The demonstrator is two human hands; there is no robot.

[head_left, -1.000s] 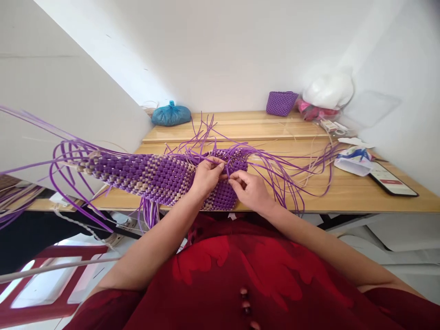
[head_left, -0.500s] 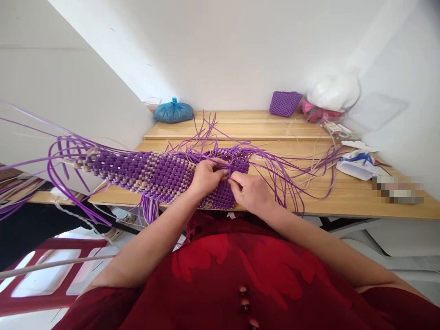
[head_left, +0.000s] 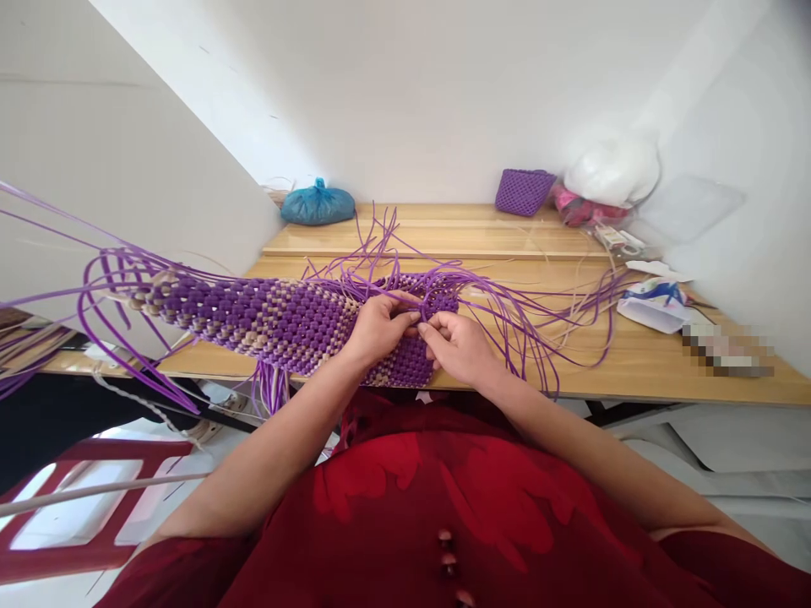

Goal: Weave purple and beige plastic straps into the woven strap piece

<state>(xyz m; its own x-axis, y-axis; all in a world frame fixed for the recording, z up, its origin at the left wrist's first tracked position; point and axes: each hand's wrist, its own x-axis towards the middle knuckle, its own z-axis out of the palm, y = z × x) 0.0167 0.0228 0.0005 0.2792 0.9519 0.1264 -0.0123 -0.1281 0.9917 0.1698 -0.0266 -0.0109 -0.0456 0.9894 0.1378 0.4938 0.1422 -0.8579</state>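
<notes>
A long woven panel (head_left: pixel 272 317) of purple and beige cord lies across the near edge of the wooden table (head_left: pixel 634 359), its left end hanging past the table. Many loose purple strands (head_left: pixel 519 308) fan out from its right end. My left hand (head_left: pixel 378 325) rests on the weave with its fingers pinched on a purple strand. My right hand (head_left: pixel 459 346) sits right beside it, fingertips closed on the same knot of strands at the panel's right end.
A blue tied bag (head_left: pixel 318 204) lies at the back left, a small purple woven basket (head_left: pixel 523 191) at the back, white and pink bags (head_left: pixel 608 181) at the back right. A white packet (head_left: pixel 652 301) lies at the right. A red stool frame (head_left: pixel 82 507) stands lower left.
Both hands stay at the same spot on the weave; the right hand's fingers have shifted slightly up and left toward the left hand. The view moved a little.
</notes>
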